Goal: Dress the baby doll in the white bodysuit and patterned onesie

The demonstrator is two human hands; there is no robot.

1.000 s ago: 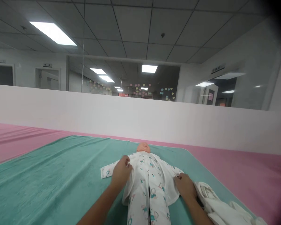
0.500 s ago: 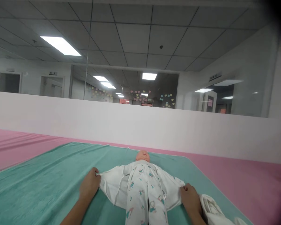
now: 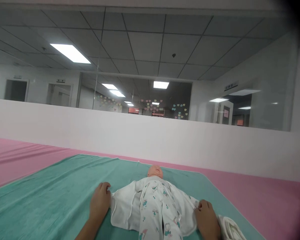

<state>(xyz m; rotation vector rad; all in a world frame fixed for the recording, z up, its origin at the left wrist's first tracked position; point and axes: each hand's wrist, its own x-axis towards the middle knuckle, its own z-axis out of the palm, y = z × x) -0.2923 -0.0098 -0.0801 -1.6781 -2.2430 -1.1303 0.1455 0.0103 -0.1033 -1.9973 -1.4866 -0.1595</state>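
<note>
A baby doll (image 3: 155,171) lies on its back on a teal towel (image 3: 52,196), dressed in a white printed suit (image 3: 155,206) whose front flaps are spread open to both sides. My left hand (image 3: 100,201) rests at the outer edge of the left flap, fingers curled on the cloth. Over on the other side, my right hand (image 3: 207,221) grips the edge of the right flap with closed fingers. The doll's legs run toward me and off the bottom of the view.
The towel lies on a pink sheet (image 3: 265,196) backed by a low white wall (image 3: 165,140). A folded white cloth (image 3: 231,229) sits just right of my right hand. Glass partitions and ceiling lights fill the background.
My left hand moved from the doll's chest outward, pulling the left flap of the suit open. The right hand stayed on the right flap. The view tilted upward.
</note>
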